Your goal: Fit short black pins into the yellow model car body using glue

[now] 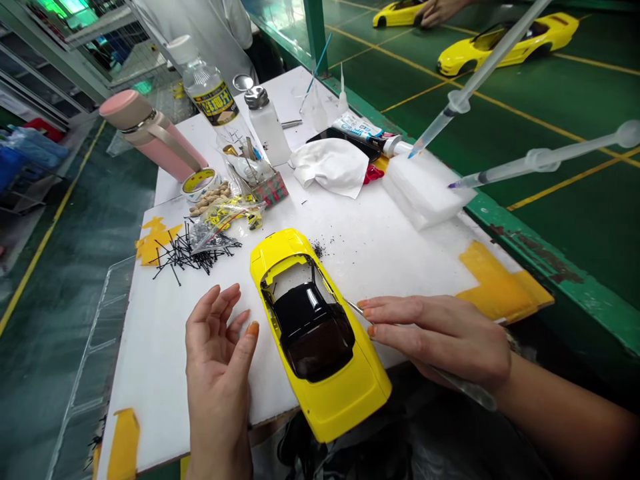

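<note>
A yellow model car body (345, 393) with a black roof and dark rear window lies on the white board at the near edge, its lower end overhanging. To its left, my left hand (220, 360) is raised with fingers apart and holds nothing. On the other side, my right hand (440, 333) holds a slim tool (356, 307) with a narrow metal tip and what looks like a clear handle end below the palm. The tip is beside the car's right flank; whether it touches cannot be told. Black crumbs (319, 249) are scattered just beyond the car.
Thin black sprue-like sticks (195, 257) and a plastic bag of small yellow parts (225, 223) lie at left. Behind stand a pink flask (153, 137), a clear bottle (213, 100) and a pump bottle (270, 127). Two syringes (435, 133) stick into white foam (425, 183). Another person's hand (440, 10) touches a yellow car beyond.
</note>
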Demonstrator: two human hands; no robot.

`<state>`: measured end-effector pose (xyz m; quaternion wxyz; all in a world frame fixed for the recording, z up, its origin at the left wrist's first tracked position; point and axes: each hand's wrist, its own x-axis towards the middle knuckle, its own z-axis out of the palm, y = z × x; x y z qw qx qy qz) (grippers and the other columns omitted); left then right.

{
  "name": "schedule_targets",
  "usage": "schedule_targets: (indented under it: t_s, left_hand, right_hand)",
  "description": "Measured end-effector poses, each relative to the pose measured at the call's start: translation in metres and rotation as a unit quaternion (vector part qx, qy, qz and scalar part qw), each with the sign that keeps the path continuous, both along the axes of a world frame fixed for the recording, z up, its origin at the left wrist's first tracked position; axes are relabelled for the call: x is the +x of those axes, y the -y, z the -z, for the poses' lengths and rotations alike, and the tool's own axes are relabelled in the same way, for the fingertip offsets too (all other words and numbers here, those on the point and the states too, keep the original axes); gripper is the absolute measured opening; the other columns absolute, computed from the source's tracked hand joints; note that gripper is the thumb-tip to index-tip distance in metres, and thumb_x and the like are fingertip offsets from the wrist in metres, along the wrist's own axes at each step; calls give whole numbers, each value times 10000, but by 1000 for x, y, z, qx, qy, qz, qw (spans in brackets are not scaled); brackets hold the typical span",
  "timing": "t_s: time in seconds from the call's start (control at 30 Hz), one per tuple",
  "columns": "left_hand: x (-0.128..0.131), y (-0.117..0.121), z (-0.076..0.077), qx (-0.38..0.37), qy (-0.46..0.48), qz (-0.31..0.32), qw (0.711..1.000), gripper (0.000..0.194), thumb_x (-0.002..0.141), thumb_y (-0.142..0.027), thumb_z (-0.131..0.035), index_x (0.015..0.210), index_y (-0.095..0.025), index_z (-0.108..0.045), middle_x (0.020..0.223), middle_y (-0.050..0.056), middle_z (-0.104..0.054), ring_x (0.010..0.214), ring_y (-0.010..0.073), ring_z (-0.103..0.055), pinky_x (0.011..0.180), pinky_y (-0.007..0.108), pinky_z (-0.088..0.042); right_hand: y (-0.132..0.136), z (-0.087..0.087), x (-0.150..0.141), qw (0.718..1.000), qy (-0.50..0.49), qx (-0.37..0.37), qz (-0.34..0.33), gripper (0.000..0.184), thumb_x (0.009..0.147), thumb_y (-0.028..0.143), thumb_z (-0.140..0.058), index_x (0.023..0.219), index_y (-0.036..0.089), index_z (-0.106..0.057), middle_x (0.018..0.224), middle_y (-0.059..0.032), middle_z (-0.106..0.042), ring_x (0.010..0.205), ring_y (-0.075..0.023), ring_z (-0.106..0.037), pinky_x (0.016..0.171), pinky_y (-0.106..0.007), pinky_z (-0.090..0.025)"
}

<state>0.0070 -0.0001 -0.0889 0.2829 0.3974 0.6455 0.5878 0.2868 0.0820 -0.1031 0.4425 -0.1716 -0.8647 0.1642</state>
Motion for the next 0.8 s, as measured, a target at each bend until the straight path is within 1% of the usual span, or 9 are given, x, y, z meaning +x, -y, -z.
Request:
schedule_targets:
  t_s: [0.1, 0.2, 0.43, 0.6, 0.8]
  left_hand:
    - [0, 0, 0, 4, 2, 2, 1000, 578, 921, -263, -786, 1444, -395, -576, 1497, 36, -584, 1416, 211, -518, 1100, 308, -455]
    - [0, 0, -1, 3, 2, 1, 1000, 578, 926, -263, -782, 1448, -397, -572, 1504, 35, -580, 1413, 205, -520, 1107, 308, -451]
    - [0, 0, -1, 3, 1, -1, 1000, 586, 918, -254, -790, 1446, -387, -576, 1491, 41, -583, 1406, 201, -526, 1093, 300, -455]
    - [0, 0, 0, 4, -1, 2, 1000, 591, 917, -255, -789, 1449, -391, -572, 1507, 45, -571, 1423, 217, -512, 1109, 323, -450]
    - [0, 0, 0, 1, -1, -2, 1000, 606, 913, -268, -792, 1459, -393, -562, 1515, 53, -562, 1429, 241, -505, 1178, 383, -408]
  right_hand:
    - [-1, 0, 0, 1000, 0, 0, -4, 295, 1113, 182, -453, 1189, 139, -735, 1171, -123, -786, 1243, -166, -706, 1072, -254, -596]
    - [-2, -2, 0, 1000, -5, -5, -5, 279, 1104, 164, -474, 1162, 120, -743, 1175, -132, -782, 1257, -158, -696, 1090, -232, -576]
    - [-2, -6, -1, 1000, -8, -18, -2, 305, 1114, 163, -439, 1150, 124, -739, 1178, -133, -782, 1241, -150, -704, 1066, -215, -584]
    - [-3, -5, -3, 1000, -12, -12, -3, 319, 1123, 181, -419, 1160, 144, -734, 1156, -124, -790, 1208, -157, -724, 1030, -232, -610]
    - [-2, -6, -2, 1000, -14, -21, -1, 302, 1113, 162, -437, 1161, 145, -734, 1164, -133, -787, 1199, -165, -729, 1021, -236, -614]
